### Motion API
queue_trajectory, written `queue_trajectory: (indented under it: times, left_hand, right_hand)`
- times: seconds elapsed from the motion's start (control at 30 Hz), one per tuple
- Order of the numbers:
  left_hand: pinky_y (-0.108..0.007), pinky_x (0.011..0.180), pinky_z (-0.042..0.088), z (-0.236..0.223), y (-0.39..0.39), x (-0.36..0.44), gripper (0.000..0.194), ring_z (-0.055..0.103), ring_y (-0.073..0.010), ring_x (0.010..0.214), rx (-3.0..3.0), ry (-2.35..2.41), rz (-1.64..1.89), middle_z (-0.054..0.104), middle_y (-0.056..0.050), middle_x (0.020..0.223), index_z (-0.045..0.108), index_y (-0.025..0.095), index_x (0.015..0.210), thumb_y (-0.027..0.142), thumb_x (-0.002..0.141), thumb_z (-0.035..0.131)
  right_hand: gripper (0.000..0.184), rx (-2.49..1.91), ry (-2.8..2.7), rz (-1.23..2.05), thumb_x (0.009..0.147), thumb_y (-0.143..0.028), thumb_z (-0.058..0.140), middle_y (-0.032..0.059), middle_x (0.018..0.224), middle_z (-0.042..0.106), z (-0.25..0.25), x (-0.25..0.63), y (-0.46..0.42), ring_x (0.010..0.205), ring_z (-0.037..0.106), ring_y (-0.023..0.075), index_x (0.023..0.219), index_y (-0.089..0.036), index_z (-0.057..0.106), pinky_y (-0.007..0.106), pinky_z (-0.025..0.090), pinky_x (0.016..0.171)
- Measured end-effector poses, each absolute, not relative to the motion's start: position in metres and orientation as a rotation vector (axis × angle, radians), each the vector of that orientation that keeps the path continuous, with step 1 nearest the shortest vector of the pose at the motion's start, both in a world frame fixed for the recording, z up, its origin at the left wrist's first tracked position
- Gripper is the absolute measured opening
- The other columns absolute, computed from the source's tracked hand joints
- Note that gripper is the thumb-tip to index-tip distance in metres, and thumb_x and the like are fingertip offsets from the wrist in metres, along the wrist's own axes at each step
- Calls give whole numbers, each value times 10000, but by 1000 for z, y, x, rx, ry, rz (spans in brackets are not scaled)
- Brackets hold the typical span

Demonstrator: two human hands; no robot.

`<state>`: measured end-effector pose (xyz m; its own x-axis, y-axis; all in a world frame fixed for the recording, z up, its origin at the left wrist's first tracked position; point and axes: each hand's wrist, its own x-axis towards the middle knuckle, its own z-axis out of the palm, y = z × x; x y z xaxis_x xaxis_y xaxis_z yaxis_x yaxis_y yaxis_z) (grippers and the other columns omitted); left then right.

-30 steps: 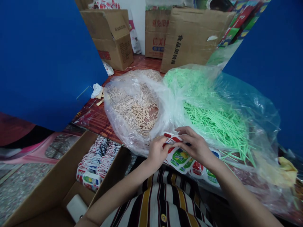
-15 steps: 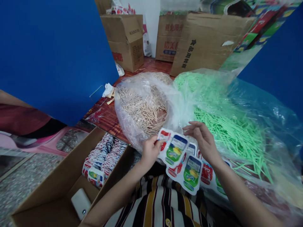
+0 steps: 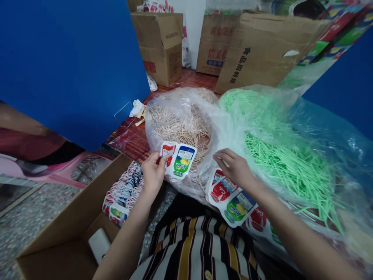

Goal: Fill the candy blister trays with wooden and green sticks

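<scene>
Right of frame: clear bag of green sticks (image 3: 291, 167). Lower left: open carton (image 3: 67, 217). Centre: bag of tan sticks (image 3: 180, 116). Lower centre: printed packets (image 3: 239, 206), just below right hand (image 3: 234, 167); its fingers loosely curled, nothing seen between them. Centre: left hand (image 3: 153, 173) pinches red-and-green packet (image 3: 182, 161) by its red left edge; green half projects rightward, clear of grip.

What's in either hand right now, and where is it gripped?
The left hand pinches a two-part packet by its red end, between thumb and fingers. The right hand appears to hold nothing.
</scene>
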<state>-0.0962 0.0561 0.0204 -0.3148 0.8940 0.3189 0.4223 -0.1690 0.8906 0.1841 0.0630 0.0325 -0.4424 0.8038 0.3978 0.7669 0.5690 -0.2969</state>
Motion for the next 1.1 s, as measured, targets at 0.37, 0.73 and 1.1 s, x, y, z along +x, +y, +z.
queue_trajectory:
  times: [0.37, 0.73, 1.1]
  left_hand:
    - [-225, 582, 402, 10, 48, -120, 184, 510, -130, 606, 1481, 1709, 1474, 605, 14, 655, 667, 155, 731, 336, 764, 658]
    - [-219, 506, 445, 9, 52, -111, 226, 548, -121, 529, 1134, 1552, 1507, 647, 22, 629, 688, 140, 745, 348, 670, 734]
    - [-209, 448, 420, 10, 40, -86, 213, 526, -120, 497, 1113, 1391, 1329, 613, 18, 548, 647, 147, 632, 337, 651, 741]
  right_hand:
    - [241, -1456, -2983, 235, 735, -58, 601, 166, 944, 686, 1, 116, 154, 913, 653, 262, 963, -91, 670, 299, 476, 786]
    - [146, -1357, -2916, 322, 781, -96, 559, 161, 897, 685, -2, 126, 159, 861, 644, 241, 897, -94, 649, 294, 449, 758]
    - [212, -1433, -2325, 522, 875, -319, 510, 67, 823, 667, -3, 139, 155, 734, 605, 174, 886, -131, 608, 251, 434, 678]
